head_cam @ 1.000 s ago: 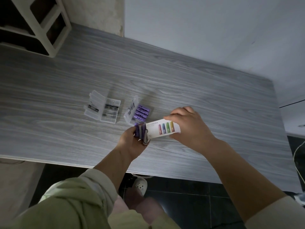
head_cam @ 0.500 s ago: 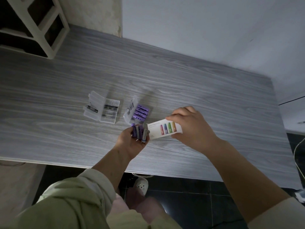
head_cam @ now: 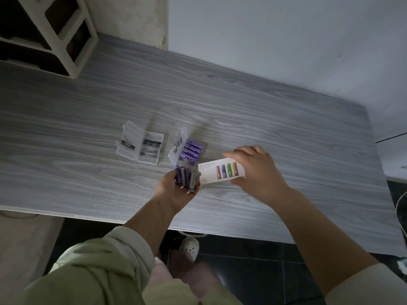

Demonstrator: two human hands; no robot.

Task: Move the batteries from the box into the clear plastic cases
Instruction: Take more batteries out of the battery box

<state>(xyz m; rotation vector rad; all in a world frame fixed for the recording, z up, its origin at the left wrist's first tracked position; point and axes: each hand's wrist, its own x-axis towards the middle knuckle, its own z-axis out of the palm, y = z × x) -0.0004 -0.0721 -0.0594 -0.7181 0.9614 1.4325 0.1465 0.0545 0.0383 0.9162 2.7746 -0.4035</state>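
Note:
My right hand (head_cam: 256, 172) grips a white battery box (head_cam: 221, 173) with coloured batteries printed on it, held just above the table with its open end pointing left. My left hand (head_cam: 176, 190) is cupped palm-up at that open end and holds several loose batteries (head_cam: 186, 176), purple and pale. Behind them an open clear case (head_cam: 187, 149) lies on the table with several purple batteries in it, its lid standing up on the left. A second open clear case (head_cam: 141, 147) lies further left; its contents are hard to make out.
The grey wood-grain table (head_cam: 242, 106) runs from a white shelf unit (head_cam: 63, 40) at the back left to a white wall behind. Its front edge is close to my body. Dark floor tiles and a pale slipper (head_cam: 189, 247) show below.
The batteries have slid further out of the box into my left palm. Both hands stay in nearly the same place over the table's front part.

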